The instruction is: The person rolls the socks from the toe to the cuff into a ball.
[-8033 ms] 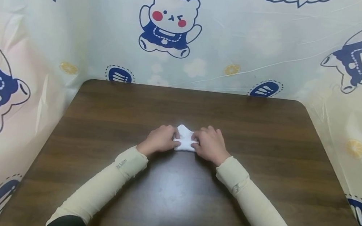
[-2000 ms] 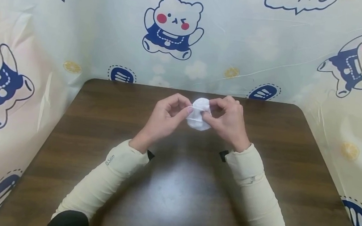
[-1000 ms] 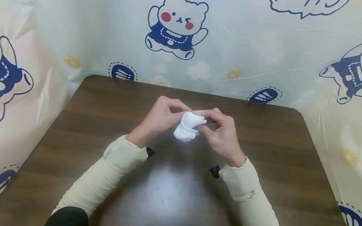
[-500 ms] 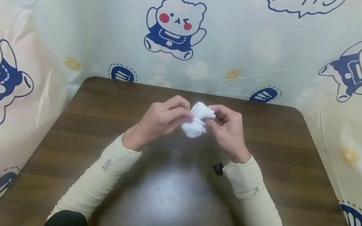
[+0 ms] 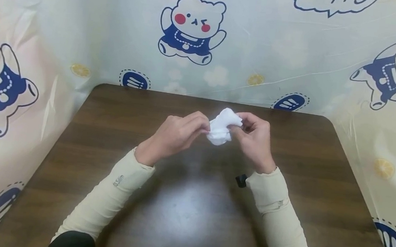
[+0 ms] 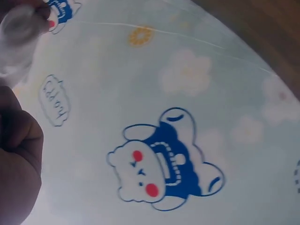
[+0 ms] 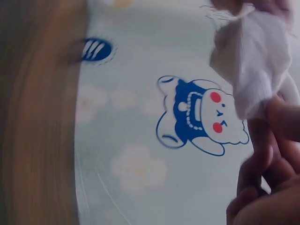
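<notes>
A small bunched white cloth (image 5: 220,127) is held up over the table between both hands. My left hand (image 5: 179,133) pinches its left edge between thumb and fingertips. The right hand (image 5: 255,139) grips its right side, thumb on the near face and fingers behind. In the right wrist view the cloth (image 7: 255,61) looks crumpled and layered, with the right hand's thumb and fingers (image 7: 281,154) at its lower end. At the left wrist view's edge, the cloth (image 6: 18,42) shows blurred above part of the left hand (image 6: 21,159).
Under the hands is a dark brown wooden table (image 5: 189,218) with rounded far corners. A pale curtain (image 5: 256,37) printed with cartoon bears hangs behind and along both sides. A small black piece (image 5: 241,180) juts from the right sleeve cuff.
Since 8 seconds ago, both hands have lifted the white cloth off the table and turned it about. In the last half second, the cloth and right hand shifted slightly right and away.
</notes>
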The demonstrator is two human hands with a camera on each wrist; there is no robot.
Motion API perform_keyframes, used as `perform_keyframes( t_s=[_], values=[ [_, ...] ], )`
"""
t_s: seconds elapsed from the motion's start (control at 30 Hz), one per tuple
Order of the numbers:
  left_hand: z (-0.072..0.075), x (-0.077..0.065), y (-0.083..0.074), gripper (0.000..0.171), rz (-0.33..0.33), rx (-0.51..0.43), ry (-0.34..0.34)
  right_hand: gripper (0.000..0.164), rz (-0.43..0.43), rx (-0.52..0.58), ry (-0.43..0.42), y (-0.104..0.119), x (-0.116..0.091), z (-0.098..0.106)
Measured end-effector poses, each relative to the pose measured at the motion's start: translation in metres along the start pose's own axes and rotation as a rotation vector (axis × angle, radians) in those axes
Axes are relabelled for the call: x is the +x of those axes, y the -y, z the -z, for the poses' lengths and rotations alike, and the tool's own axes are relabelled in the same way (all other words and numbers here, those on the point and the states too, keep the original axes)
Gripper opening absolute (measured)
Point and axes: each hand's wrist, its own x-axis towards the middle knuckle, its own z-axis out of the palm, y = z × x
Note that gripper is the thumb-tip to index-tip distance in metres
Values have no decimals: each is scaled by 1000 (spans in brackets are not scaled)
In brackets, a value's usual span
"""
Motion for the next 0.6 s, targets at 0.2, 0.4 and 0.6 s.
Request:
perform_keyframes(
  t_s=[0.2, 0.4, 0.6],
  values=[
    [-24, -12, 4, 14, 44, -19, -69, 19, -174, 395, -243, 3, 6, -9],
    [-50, -12, -2, 12, 112, -101, -183, 20, -294, 691, -375, 15, 10, -29],
    [-53, -9, 1, 13, 201, -200, -295, 21, -264, 478, -216, 13, 7, -21]
  ],
)
